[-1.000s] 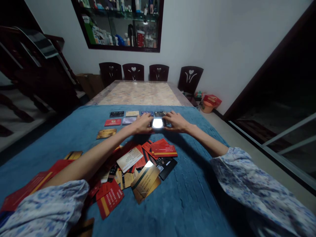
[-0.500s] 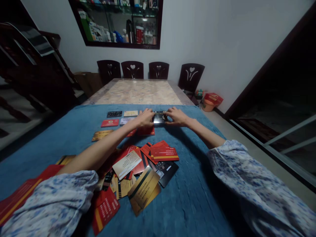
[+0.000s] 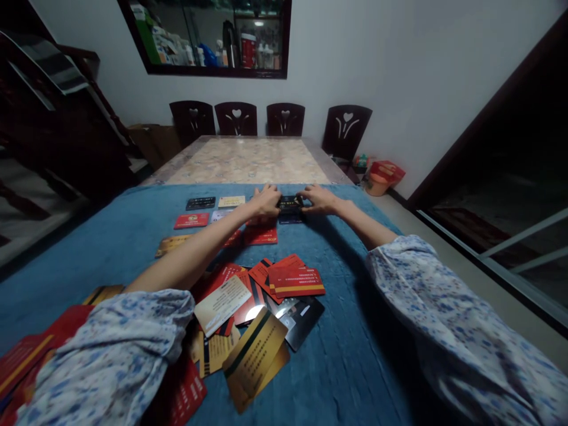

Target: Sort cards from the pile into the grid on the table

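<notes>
A black card [image 3: 290, 205] lies on the blue cloth between my two hands, with a dark, clear-edged strip just below it. My left hand [image 3: 266, 201] has its fingertips at the card's left edge, my right hand [image 3: 316, 200] at its right edge; both pinch it from the sides. Laid out left of it are a black card [image 3: 200, 203], a cream card [image 3: 231, 202], a red card [image 3: 191, 220] and a gold card [image 3: 171, 244], partly behind my left forearm. Nearer, red, gold [image 3: 257, 349], white [image 3: 222, 305] and black cards overlap in a loose pile.
The blue cloth [image 3: 346, 355] covers the near part of a table with a patterned top [image 3: 257, 158]. Dark chairs [image 3: 347, 130] stand beyond it. More red cards [image 3: 26, 361] lie at the lower left. An orange bucket [image 3: 377, 183] is on the floor at right.
The black card between my hands has shifted slightly up the cloth and lost its bright glare. My hands stay at its sides. The camera view has tilted a little.
</notes>
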`<move>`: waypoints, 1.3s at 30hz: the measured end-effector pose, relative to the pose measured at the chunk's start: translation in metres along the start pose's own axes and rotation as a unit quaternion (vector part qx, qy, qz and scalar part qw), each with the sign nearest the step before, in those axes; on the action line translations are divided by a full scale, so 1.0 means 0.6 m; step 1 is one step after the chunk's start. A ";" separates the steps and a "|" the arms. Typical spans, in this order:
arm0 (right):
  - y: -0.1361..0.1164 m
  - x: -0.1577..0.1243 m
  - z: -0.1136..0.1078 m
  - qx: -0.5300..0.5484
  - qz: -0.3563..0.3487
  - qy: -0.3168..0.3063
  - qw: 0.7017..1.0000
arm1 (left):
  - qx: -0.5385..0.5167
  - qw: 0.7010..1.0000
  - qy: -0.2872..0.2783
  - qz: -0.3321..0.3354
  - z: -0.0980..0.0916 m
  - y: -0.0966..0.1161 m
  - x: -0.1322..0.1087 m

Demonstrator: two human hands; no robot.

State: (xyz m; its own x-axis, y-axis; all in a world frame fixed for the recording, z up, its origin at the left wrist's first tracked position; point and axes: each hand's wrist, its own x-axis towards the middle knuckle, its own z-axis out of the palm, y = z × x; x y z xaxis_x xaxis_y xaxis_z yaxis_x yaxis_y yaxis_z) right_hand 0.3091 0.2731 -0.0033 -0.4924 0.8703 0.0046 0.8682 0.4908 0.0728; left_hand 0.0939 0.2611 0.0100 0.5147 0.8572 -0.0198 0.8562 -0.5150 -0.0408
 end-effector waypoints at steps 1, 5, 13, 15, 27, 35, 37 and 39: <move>0.002 0.004 0.001 0.000 0.003 -0.001 1.000 | 0.000 1.000 -0.001 -0.002 0.001 0.000 0.005; 0.010 0.020 0.005 -0.006 0.013 -0.006 1.000 | -0.004 1.000 -0.010 -0.011 0.006 0.002 0.020; 0.020 0.042 0.018 -0.003 0.029 -0.023 0.999 | -0.006 0.999 -0.015 -0.035 0.017 0.005 0.037; 0.019 0.044 0.018 0.004 0.034 -0.024 0.999 | -0.007 0.999 -0.018 -0.040 0.019 0.005 0.039; 0.016 0.054 0.011 0.011 0.025 -0.055 0.998 | -0.024 0.999 -0.019 -0.041 0.030 0.000 0.059; 0.014 0.074 0.004 0.026 0.043 -0.085 0.995 | -0.041 0.998 -0.024 -0.040 0.038 -0.010 0.078; 0.015 0.079 0.004 0.036 0.048 -0.091 0.994 | -0.044 0.998 -0.027 -0.045 0.038 -0.011 0.082; 0.016 0.084 0.005 0.040 0.056 -0.094 0.993 | -0.044 0.997 -0.033 -0.048 0.038 -0.012 0.085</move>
State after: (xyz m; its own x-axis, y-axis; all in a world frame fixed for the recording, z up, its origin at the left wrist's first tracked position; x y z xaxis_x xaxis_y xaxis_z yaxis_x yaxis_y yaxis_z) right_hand 0.2928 0.3215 -0.0052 -0.3796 0.9079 -0.1780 0.9224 0.3862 0.0026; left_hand 0.1129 0.3090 -0.0134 0.4279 0.8997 -0.0860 0.9038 -0.4258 0.0419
